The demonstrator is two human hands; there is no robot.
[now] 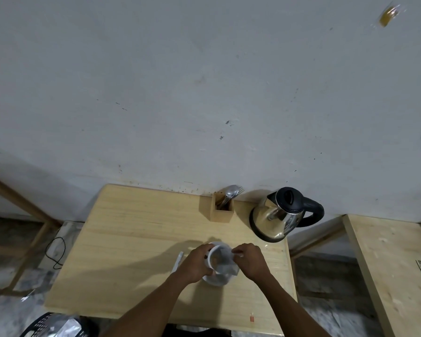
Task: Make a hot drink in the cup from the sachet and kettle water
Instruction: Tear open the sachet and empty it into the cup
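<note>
A white cup (215, 279) stands on the wooden table (131, 239), near its front right. My left hand (195, 265) wraps around the cup's left side. My right hand (250, 260) pinches a pale sachet (230, 262) that lies tilted across the cup's mouth, hiding the inside. A steel kettle (281, 215) with a black lid and handle sits at the table's back right corner, apart from both hands.
A wooden holder (223, 211) with spoons and forks stands against the wall, left of the kettle. A slim white strip (178, 261) lies just left of my left hand. A second wooden table (387, 263) is to the right. A black cable (56, 254) hangs at the left.
</note>
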